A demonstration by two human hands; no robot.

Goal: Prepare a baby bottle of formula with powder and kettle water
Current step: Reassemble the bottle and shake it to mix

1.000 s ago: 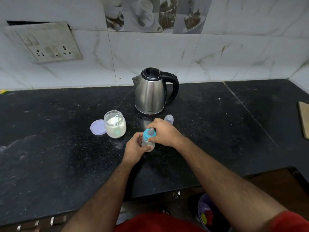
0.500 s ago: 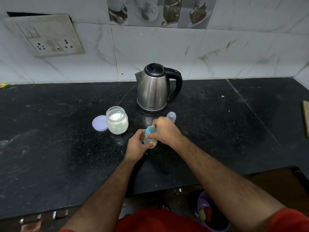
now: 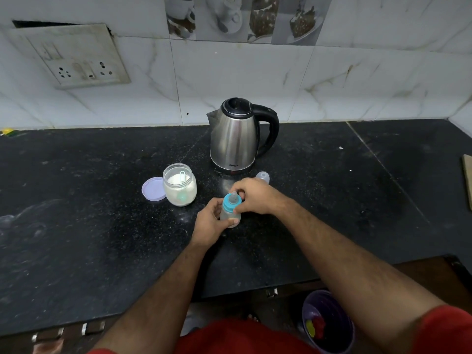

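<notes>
Your left hand [image 3: 212, 223] has its fingers [image 3: 233, 221] wrapped around the lower body of the baby bottle [image 3: 230, 212], thumb tip showing across the front near the base. Your right hand [image 3: 255, 195] is grasping the blue collar [image 3: 228, 205] up top, fingers curled round it from the right side, with the teat [image 3: 233, 197] poking up clear of them. The bottle itself stands upright on the black bench [image 3: 102, 226], pretty much dead centre, just in front of the kettle [image 3: 238, 139].

Right behind your right hand there's the clear bottle cap [image 3: 263, 177] sitting on the bench, close to the kettle's base. Off to the left of the bottle is the open powder jar [image 3: 180, 186], with white powder and a scoop [image 3: 183, 176] sticking up inside. Its purple lid [image 3: 152, 188] lies flat, touching the jar's left side.

Further out, a socket plate [image 3: 76, 60] on the tiled wall at the back left, and a purple bin [image 3: 329, 320] down on the floor below the bench edge, to your right.
</notes>
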